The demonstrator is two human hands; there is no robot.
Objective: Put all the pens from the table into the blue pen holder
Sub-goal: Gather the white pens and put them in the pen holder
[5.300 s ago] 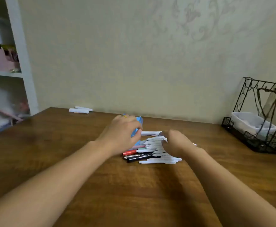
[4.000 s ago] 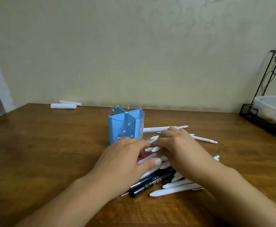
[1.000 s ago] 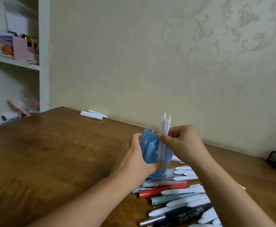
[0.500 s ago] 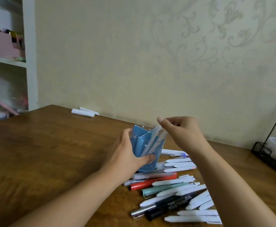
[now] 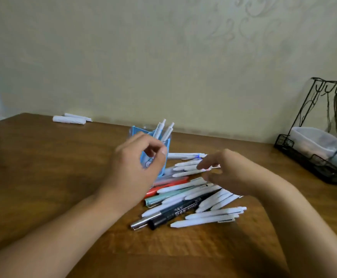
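The blue pen holder point(image 5: 164, 157) stands upright on the wooden table point(image 5: 43, 177), with two white pens point(image 5: 163, 130) sticking out of its top. My left hand point(image 5: 133, 167) hovers in front of it, fingers loosely curled, holding nothing; it hides most of the holder. To the right lies a pile of pens point(image 5: 193, 197): several white ones, a red pen point(image 5: 170, 184), a teal pen point(image 5: 161, 198) and a black marker point(image 5: 175, 214). My right hand point(image 5: 231, 174) hangs over the pile, its relaxed fingertips close to the white pens, gripping none.
Two white rolled items point(image 5: 69, 119) lie at the table's back left by the wall. A black wire rack point(image 5: 322, 157) with a white container point(image 5: 314, 140) inside stands at the right edge.
My right hand let the white pens drop into the holder and moved down over the pile. My left hand released the holder, which went from tilted to upright.
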